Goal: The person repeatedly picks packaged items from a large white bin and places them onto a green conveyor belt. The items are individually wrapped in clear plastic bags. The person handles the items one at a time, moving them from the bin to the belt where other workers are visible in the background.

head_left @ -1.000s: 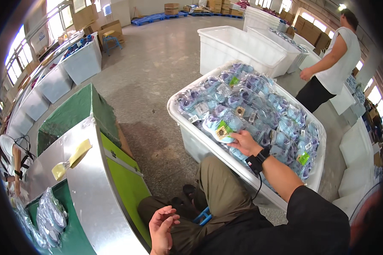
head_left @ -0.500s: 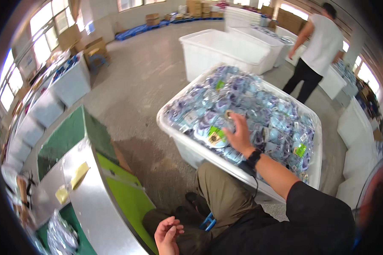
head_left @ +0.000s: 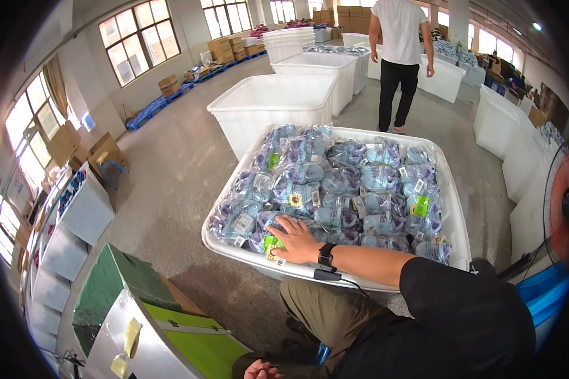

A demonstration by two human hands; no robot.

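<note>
Our right hand [head_left: 297, 243] lies palm down, fingers spread and angled up to the left, on a plastic-wrapped blue-and-purple bundle [head_left: 272, 244] with a green label, toward the near left corner of the white tub [head_left: 456, 211]. From the black wristband [head_left: 326, 255], our forearm [head_left: 370, 262] runs nearly level rightward into a black sleeve [head_left: 452, 303]. Our left hand [head_left: 262, 370] sits low, fingers curled, partly cut off; we cannot tell whether it grips anything. Beyond, more wrapped bundles [head_left: 380, 180] fill the tub.
</note>
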